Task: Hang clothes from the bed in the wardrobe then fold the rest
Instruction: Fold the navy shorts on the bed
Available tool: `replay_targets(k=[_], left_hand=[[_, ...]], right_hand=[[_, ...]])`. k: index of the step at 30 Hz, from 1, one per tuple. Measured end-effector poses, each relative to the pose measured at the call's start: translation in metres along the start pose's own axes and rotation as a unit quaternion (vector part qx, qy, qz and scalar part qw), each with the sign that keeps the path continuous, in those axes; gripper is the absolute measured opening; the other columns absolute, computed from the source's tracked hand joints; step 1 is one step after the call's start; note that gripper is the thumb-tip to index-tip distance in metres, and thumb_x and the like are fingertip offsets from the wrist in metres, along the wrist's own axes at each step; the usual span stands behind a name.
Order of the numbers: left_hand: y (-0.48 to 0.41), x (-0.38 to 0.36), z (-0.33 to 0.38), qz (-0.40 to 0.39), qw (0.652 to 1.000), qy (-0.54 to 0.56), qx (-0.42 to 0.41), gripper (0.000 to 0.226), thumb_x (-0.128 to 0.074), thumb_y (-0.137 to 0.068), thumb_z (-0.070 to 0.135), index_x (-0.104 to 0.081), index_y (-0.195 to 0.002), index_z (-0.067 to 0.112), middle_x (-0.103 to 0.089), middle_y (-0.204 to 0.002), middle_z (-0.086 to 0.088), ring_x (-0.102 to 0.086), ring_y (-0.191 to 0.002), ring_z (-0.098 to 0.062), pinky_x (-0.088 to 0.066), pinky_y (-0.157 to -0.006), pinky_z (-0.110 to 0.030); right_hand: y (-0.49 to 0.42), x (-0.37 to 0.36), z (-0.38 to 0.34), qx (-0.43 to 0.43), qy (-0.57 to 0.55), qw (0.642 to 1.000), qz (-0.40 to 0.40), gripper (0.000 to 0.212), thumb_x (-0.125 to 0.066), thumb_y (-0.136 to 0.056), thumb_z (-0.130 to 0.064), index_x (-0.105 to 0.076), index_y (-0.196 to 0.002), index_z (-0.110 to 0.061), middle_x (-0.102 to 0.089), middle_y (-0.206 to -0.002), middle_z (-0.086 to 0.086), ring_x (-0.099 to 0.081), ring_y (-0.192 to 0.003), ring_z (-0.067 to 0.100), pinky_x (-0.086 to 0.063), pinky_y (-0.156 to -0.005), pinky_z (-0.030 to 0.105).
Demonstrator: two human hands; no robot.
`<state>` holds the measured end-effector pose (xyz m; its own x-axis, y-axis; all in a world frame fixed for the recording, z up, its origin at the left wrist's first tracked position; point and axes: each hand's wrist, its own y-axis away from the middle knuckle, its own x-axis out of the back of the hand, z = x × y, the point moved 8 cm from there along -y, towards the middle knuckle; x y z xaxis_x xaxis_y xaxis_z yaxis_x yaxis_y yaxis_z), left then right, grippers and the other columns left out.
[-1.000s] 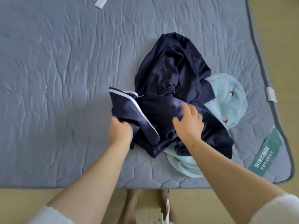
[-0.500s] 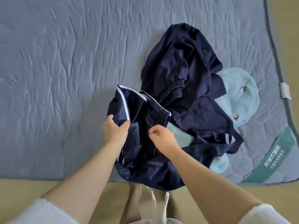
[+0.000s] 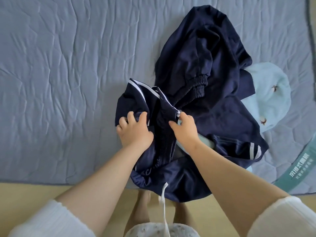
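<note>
A navy garment with white stripes (image 3: 164, 151) is bunched at the near edge of the bed, and its white drawstring (image 3: 164, 202) hangs over the edge. My left hand (image 3: 133, 129) grips its striped left part. My right hand (image 3: 184, 127) pinches the striped hem just to the right. Behind it lies a second navy garment (image 3: 201, 53) with an elastic cuff. A pale blue garment (image 3: 270, 96) with small embroidered motifs lies partly under the navy pile at the right.
The grey-blue quilted mattress pad (image 3: 68, 74) covers the bed. A green label (image 3: 301, 170) sits at its near right corner. Yellowish floor (image 3: 34, 190) runs along the near edge, where my bare feet (image 3: 142, 207) stand.
The striped garment has come farther over the near edge of the bed. My right hand has shifted to pinch the white-striped hem; my left has regripped the fabric beside it.
</note>
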<state>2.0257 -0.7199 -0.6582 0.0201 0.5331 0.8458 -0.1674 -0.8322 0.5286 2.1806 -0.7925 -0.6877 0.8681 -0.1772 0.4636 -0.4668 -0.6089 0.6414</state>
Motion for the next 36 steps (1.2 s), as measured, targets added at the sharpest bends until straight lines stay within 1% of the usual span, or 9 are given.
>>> replay_targets(k=[3,6,8,13,16,20,24,30,36], left_hand=[[0.002,0.033,0.008,0.055,0.997,-0.011,-0.046,0.075,-0.058,-0.081,0.009,-0.022,-0.141,0.035,-0.025,-0.144,-0.006,-0.027,-0.122,-0.030,-0.025,-0.098,-0.036],[0.009,0.056,0.045,-0.023,0.984,0.065,-0.162,0.084,-0.045,-0.075,-0.008,-0.022,-0.143,0.034,-0.018,-0.150,0.001,-0.021,-0.132,-0.027,-0.028,-0.102,-0.037],[0.012,0.081,0.060,-0.057,0.974,0.099,-0.197,0.077,-0.041,-0.075,-0.011,-0.032,-0.139,0.030,-0.027,-0.147,0.005,-0.023,-0.135,-0.023,-0.031,-0.103,-0.038],[0.026,0.158,0.055,-0.101,0.979,0.081,-0.155,0.013,-0.056,-0.086,0.023,-0.055,-0.099,0.022,-0.063,-0.100,-0.003,-0.058,-0.094,-0.024,-0.044,-0.077,-0.032],[0.051,0.203,0.062,-0.141,0.960,0.185,-0.157,0.022,-0.056,-0.090,0.033,-0.052,-0.071,0.021,-0.053,-0.069,0.001,-0.049,-0.065,-0.015,-0.033,-0.055,-0.025],[0.086,0.289,0.072,-0.039,0.941,0.287,-0.175,0.016,-0.052,-0.092,0.036,-0.058,-0.082,0.026,-0.054,-0.072,0.009,-0.051,-0.070,-0.010,-0.035,-0.058,-0.024],[0.126,0.389,0.080,0.064,0.914,0.341,-0.211,0.022,-0.054,-0.092,0.035,-0.063,-0.104,0.019,-0.063,-0.096,0.001,-0.058,-0.094,-0.019,-0.044,-0.083,-0.030],[0.210,0.536,0.085,0.206,0.834,0.417,-0.298,0.017,-0.053,-0.093,0.027,-0.060,-0.077,0.024,-0.061,-0.077,0.007,-0.057,-0.076,-0.012,-0.043,-0.071,-0.025],[0.300,0.665,0.075,0.345,0.726,0.482,-0.347,0.018,-0.050,-0.094,0.029,-0.057,-0.082,0.018,-0.056,-0.081,0.003,-0.052,-0.079,-0.013,-0.039,-0.071,-0.026]], right_hand=[[0.019,-0.002,-0.020,0.026,-0.056,0.998,-0.033,0.004,-0.049,-0.092,-0.018,-0.045,-0.094,-0.018,-0.055,-0.084,-0.008,-0.052,-0.072,0.012,-0.042,-0.058,0.021],[0.037,0.002,-0.049,0.070,-0.045,0.994,-0.071,0.004,-0.046,-0.093,-0.013,-0.043,-0.094,-0.016,-0.051,-0.083,-0.004,-0.045,-0.064,0.012,-0.037,-0.056,0.025],[0.049,0.014,-0.075,0.103,-0.046,0.991,-0.071,0.006,-0.045,-0.093,-0.012,-0.045,-0.091,-0.018,-0.047,-0.071,-0.005,-0.039,-0.056,0.008,-0.033,-0.050,0.019],[0.079,0.069,-0.145,0.172,0.008,0.984,-0.052,0.010,-0.049,-0.094,-0.019,-0.055,-0.097,-0.026,-0.053,-0.069,-0.013,-0.047,-0.059,0.001,-0.035,-0.050,0.015],[0.100,0.102,-0.186,0.205,0.019,0.978,-0.035,0.006,-0.052,-0.093,-0.024,-0.056,-0.097,-0.026,-0.057,-0.076,-0.014,-0.052,-0.069,0.005,-0.039,-0.059,0.015],[0.139,0.149,-0.251,0.262,-0.005,0.965,0.007,0.011,-0.054,-0.092,-0.030,-0.058,-0.091,-0.020,-0.058,-0.076,-0.011,-0.051,-0.065,0.002,-0.039,-0.052,0.008],[0.190,0.197,-0.325,0.316,-0.022,0.948,0.041,0.020,-0.050,-0.093,-0.034,-0.058,-0.083,-0.019,-0.056,-0.068,-0.008,-0.049,-0.059,0.007,-0.036,-0.047,0.013],[0.288,0.274,-0.428,0.435,-0.041,0.894,0.103,0.015,-0.055,-0.090,-0.036,-0.057,-0.080,-0.025,-0.058,-0.069,-0.012,-0.052,-0.057,-0.001,-0.040,-0.047,0.008],[0.367,0.341,-0.490,0.508,-0.004,0.841,0.186,0.005,-0.059,-0.087,-0.033,-0.055,-0.088,-0.031,-0.061,-0.076,-0.014,-0.058,-0.068,0.003,-0.046,-0.056,0.016]])
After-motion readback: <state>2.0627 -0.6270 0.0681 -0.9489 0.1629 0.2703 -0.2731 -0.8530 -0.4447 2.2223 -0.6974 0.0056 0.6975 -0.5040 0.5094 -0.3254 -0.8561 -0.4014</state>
